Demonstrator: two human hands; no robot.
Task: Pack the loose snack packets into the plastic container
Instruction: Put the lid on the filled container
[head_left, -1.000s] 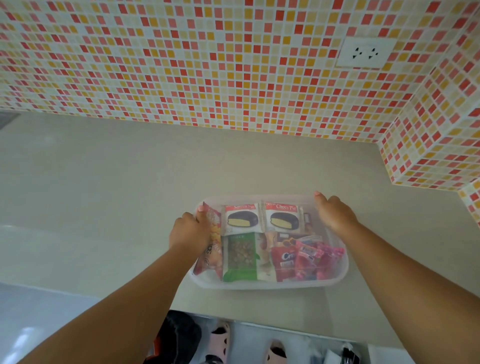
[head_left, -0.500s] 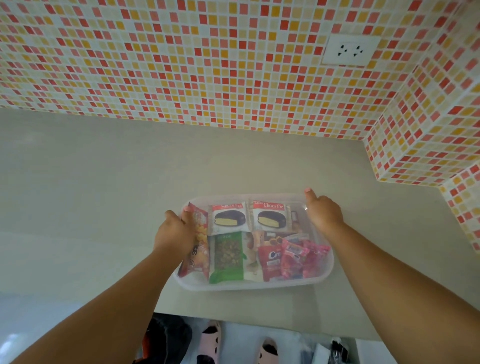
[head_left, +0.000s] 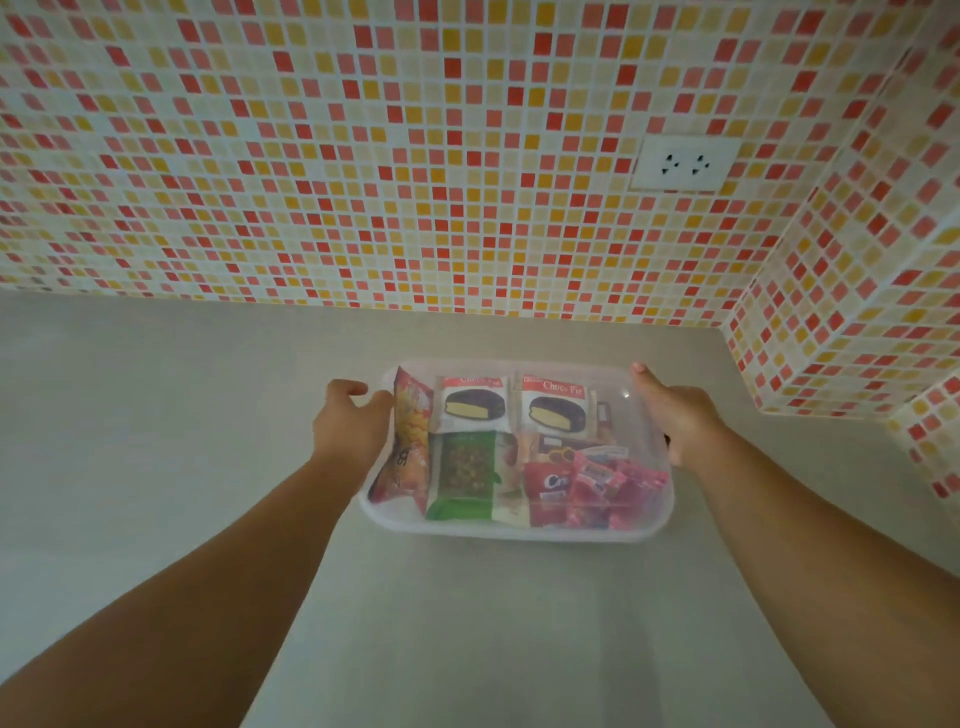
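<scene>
A clear plastic container (head_left: 519, 531) sits on the grey counter, filled with snack packets. Two Choco Pie packets (head_left: 555, 410) lie at its back, a green packet (head_left: 462, 473) and several red and pink packets (head_left: 597, 488) lie at its front, and an orange packet (head_left: 410, 441) stands against its left wall. My left hand (head_left: 350, 423) is at the left rim with only the thumb touching it; the fingers are loosely apart. My right hand (head_left: 675, 415) grips the right wall, fingers stretched along the rim.
The grey counter (head_left: 156, 441) runs back to a red, orange and white mosaic wall (head_left: 415, 156) with a white socket (head_left: 685, 163). A tiled corner block (head_left: 841, 353) juts out on the right, close to the container.
The container has slid away from the counter's front edge toward the back wall. My left hand has loosened from its grip on the left rim. The floor below is out of view now.
</scene>
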